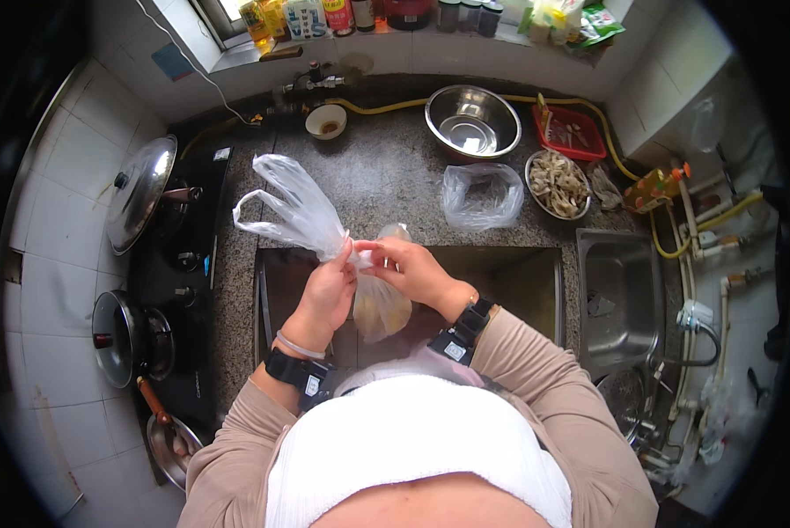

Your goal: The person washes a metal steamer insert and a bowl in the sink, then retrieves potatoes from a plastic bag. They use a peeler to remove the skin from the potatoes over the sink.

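A translucent white plastic carrier bag (pixel 381 307) hangs in front of my body, over the open cabinet below the counter edge. Something pale yellowish fills its lower part, blurred by the plastic. My left hand (pixel 325 290) grips the bag's gathered neck, and its two loop handles (pixel 292 204) stick up to the left. Close beside it, my right hand (pixel 414 267) pinches the twisted plastic just below with thumb and fingers. Just behind the right hand, part of another pale, plastic-like thing (pixel 395 231) shows at the counter edge; the hand hides the rest.
Along the granite counter (pixel 381 178) are a small bowl (pixel 326 123), a steel basin (pixel 473 122), an opened clear bag (pixel 482 198), a bowl of mushrooms (pixel 558 185) and a red basket (pixel 570 135). Left is a gas stove (pixel 197 290) with pans; right, a steel sink (pixel 619 290).
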`<move>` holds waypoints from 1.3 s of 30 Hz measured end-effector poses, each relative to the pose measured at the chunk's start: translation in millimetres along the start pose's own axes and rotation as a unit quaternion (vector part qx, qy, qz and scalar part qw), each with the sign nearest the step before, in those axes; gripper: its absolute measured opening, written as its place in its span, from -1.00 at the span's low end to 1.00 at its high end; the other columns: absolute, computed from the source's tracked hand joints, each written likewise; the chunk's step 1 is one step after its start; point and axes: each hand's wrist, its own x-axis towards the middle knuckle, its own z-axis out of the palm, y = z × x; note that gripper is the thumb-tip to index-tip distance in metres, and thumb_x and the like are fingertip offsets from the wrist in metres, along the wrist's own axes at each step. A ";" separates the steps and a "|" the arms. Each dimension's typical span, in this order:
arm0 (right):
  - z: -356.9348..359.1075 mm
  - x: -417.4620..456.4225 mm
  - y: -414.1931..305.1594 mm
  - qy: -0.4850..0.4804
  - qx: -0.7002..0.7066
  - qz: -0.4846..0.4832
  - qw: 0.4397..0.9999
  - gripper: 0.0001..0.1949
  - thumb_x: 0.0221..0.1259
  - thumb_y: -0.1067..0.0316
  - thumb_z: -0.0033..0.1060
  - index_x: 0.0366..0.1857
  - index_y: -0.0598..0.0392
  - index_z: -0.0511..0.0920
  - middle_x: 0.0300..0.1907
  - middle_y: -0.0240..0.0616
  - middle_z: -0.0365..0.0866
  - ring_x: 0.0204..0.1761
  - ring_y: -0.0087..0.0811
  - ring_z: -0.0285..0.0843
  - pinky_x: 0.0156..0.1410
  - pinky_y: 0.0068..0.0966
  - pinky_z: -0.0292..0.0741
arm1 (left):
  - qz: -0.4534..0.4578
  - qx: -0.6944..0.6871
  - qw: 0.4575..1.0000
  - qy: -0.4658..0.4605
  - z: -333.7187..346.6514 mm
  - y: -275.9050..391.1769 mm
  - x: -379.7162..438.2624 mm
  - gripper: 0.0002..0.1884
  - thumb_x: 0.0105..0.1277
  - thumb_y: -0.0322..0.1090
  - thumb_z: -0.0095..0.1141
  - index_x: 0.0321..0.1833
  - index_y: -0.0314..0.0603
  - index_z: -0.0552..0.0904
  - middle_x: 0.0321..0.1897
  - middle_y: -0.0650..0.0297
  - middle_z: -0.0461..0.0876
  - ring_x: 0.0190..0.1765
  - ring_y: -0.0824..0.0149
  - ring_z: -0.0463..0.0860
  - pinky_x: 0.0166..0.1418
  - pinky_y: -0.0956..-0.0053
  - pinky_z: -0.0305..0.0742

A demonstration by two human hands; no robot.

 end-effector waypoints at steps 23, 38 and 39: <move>-22.4 200.5 133.7 -0.062 -0.040 0.123 0.990 -0.77 0.15 0.26 0.41 -0.16 0.05 0.64 -0.22 -0.16 0.69 -0.22 -0.17 0.66 -0.12 -0.31 0.55 | 0.123 0.079 0.989 0.017 -74.7 132.9 189.4 -0.50 0.33 -0.50 0.17 0.36 -0.20 0.50 0.20 0.24 0.59 0.23 0.31 0.55 0.33 0.40 0.42; 37.5 246.3 131.3 -0.089 -0.039 0.193 0.976 -0.46 0.10 0.21 0.48 0.15 0.07 0.47 -0.26 -0.13 0.70 -0.21 -0.11 0.70 -0.10 -0.26 0.57 | 0.158 0.508 0.847 0.013 -152.5 98.9 240.0 -0.59 0.25 -0.26 0.37 0.11 -0.27 0.64 -0.03 0.10 0.70 0.01 0.32 0.63 0.11 0.41 0.51; 35.8 246.4 135.8 -0.115 -0.057 0.165 0.978 -0.49 0.07 0.17 0.50 0.10 0.07 0.50 -0.27 -0.13 0.70 -0.22 -0.12 0.69 -0.10 -0.25 0.56 | 0.144 0.462 0.875 0.004 -152.1 96.3 238.4 -0.59 0.25 -0.25 0.37 0.11 -0.28 0.64 -0.04 0.09 0.70 0.03 0.31 0.63 0.14 0.40 0.51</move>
